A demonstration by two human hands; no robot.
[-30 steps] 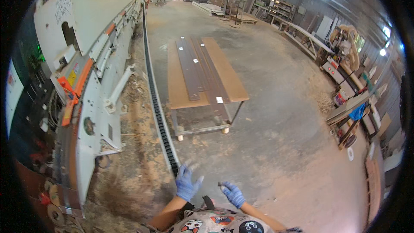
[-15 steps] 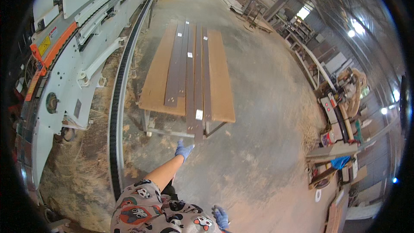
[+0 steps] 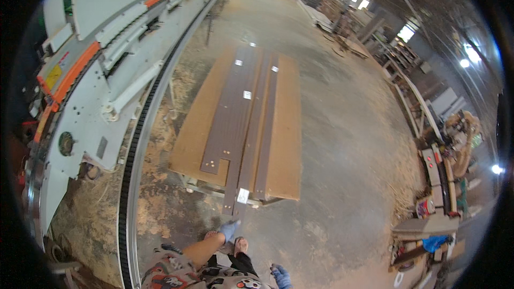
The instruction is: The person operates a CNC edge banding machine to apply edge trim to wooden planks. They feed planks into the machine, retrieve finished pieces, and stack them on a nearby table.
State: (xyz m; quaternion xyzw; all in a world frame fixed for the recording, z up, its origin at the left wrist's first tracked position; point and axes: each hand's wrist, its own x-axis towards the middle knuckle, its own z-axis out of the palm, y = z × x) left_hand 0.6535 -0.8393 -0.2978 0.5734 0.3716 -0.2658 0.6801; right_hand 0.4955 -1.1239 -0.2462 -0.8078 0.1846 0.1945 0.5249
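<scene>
Several long, narrow brown boards lie lengthwise on a tan panel resting on a low stand. Their near ends are uneven, and one brown board with a white label juts past the panel's near edge. My left hand, in a bluish-grey glove, is at that jutting end with its fingers closed on it; blur softens the grip. A broad brown board group lies close together on the left, and a separate brown strip is on the right. My right hand, also gloved, hangs low with loosely bent fingers and holds nothing.
Along the left runs a long white machine with a black-tracked rail. Wood dust covers parts of the concrete floor. Clutter with a blue plastic bag lines the right, and stacked material stands at the far end.
I have come nearer to the boards, which sit lower in view. My left hand has reached the jutting board's end. The left boards now lie closer together. My right hand stays low.
</scene>
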